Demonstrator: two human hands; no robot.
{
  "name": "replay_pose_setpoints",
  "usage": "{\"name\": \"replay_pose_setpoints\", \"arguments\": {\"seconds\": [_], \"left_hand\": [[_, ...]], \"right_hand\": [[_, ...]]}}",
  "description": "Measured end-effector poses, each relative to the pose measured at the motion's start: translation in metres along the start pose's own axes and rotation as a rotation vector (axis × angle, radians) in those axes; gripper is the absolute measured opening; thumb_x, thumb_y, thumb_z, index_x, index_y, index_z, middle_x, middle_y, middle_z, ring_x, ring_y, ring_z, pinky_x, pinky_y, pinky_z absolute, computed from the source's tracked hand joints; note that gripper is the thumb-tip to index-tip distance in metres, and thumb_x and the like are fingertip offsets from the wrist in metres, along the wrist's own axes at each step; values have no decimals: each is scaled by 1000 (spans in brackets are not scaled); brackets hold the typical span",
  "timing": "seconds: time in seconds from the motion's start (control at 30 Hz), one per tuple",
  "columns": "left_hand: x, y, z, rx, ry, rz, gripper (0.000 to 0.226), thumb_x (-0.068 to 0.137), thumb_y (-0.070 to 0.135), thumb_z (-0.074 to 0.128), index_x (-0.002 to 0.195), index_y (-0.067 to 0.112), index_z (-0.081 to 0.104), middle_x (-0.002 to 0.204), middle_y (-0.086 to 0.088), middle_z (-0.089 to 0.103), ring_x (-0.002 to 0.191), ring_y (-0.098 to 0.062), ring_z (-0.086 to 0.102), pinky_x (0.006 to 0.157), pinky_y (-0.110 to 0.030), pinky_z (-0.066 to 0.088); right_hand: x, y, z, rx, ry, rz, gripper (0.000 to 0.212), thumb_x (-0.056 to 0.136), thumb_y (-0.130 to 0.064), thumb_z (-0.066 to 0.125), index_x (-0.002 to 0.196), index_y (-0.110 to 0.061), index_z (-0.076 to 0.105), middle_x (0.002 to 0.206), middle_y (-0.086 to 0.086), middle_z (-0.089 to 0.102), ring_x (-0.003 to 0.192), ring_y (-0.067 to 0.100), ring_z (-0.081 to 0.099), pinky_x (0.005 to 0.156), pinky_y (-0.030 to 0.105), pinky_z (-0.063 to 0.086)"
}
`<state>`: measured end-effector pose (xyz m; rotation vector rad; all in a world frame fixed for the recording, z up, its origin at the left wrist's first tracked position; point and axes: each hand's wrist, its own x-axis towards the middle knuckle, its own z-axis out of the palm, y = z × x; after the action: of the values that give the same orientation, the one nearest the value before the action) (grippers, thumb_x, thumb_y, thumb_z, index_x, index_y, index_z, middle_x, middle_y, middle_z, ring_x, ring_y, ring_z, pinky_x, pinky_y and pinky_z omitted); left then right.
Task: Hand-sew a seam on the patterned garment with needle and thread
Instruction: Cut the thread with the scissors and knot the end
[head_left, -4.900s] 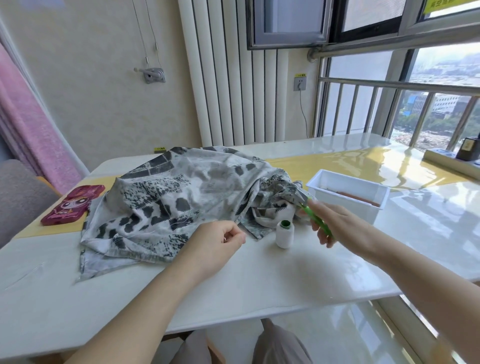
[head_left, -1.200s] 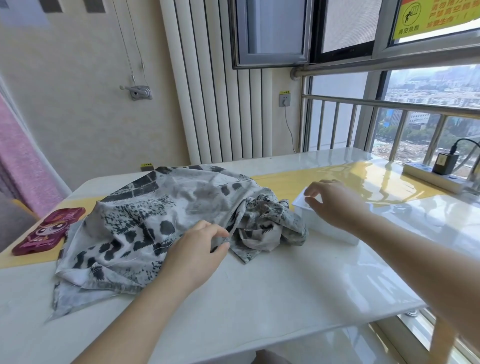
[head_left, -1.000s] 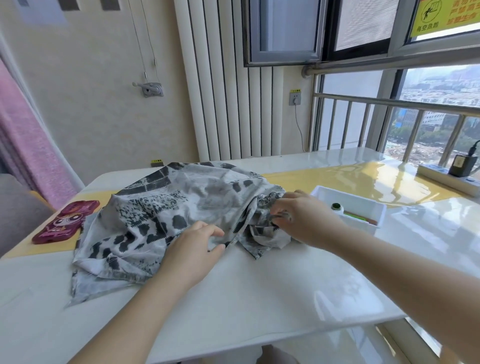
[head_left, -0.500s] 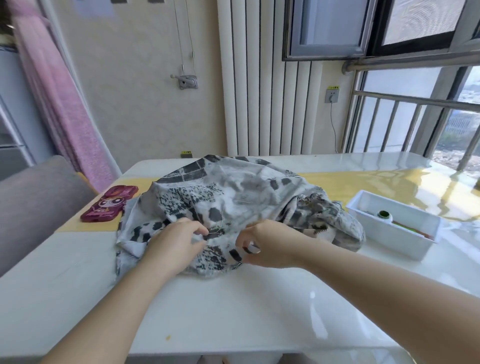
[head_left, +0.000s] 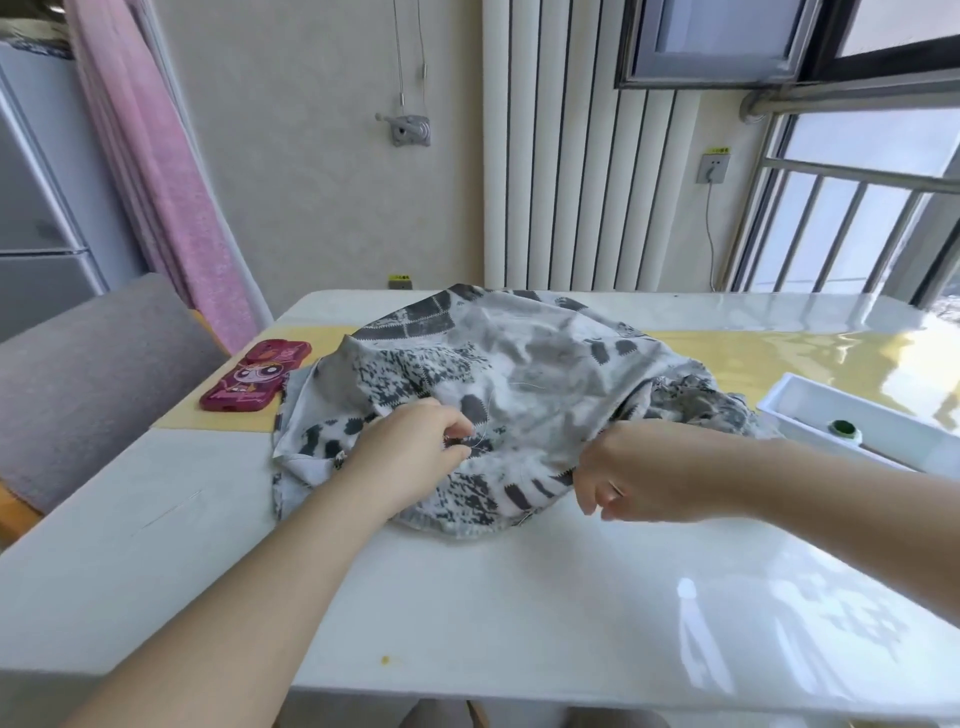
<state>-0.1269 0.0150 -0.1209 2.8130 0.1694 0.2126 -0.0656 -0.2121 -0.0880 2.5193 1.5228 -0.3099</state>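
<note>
Patterned garment lies heaped just left of the white tray; left hand pinches cloth by a loose thread, right hand grips a fold, fingers curled. No seam shows; sewing looks barely begun.

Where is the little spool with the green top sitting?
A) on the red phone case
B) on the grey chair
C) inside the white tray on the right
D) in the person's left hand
C: the green-capped spool stands inside the white tray at the far right of the view.
</note>
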Motion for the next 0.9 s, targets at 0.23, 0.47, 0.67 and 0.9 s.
{"name": "replay_pose_setpoints", "arguments": {"seconds": [0.23,0.47,0.67,0.9], "left_hand": [[23,24,14,4,-29,58,25,94,32,55,118,31,62,122,11,60,103,-8,57,86,-31,48],[37,29,13,13,-7,58,22,94,30,56,114,33,64,116,14,61,101,-4,57,86,-30,49],[52,23,11,2,-5,53,24,94,29,56,117,29,63,119,13,59,100,-5,57,89,-33,49],[77,27,15,2,51,42,26,95,23,53,118,29,62,118,11,58,91,-6,55,83,-30,48]], "right_hand": [[-2,10,20,-388,53,-481,18,71,-6,73,82,-17,65,81,1,59,62,27,57,53,34,49],[20,1,6,-485,-210,-458,23,80,-1,57,94,-15,68,95,-1,57,73,18,39,49,19,22],[13,11,9,-279,-328,-294,20,94,-14,48,108,-16,62,110,2,60,81,17,45,59,27,32],[-9,35,18,497,97,-12,12,93,-21,54,95,-15,63,82,-4,67,66,3,57,62,16,44]]}}
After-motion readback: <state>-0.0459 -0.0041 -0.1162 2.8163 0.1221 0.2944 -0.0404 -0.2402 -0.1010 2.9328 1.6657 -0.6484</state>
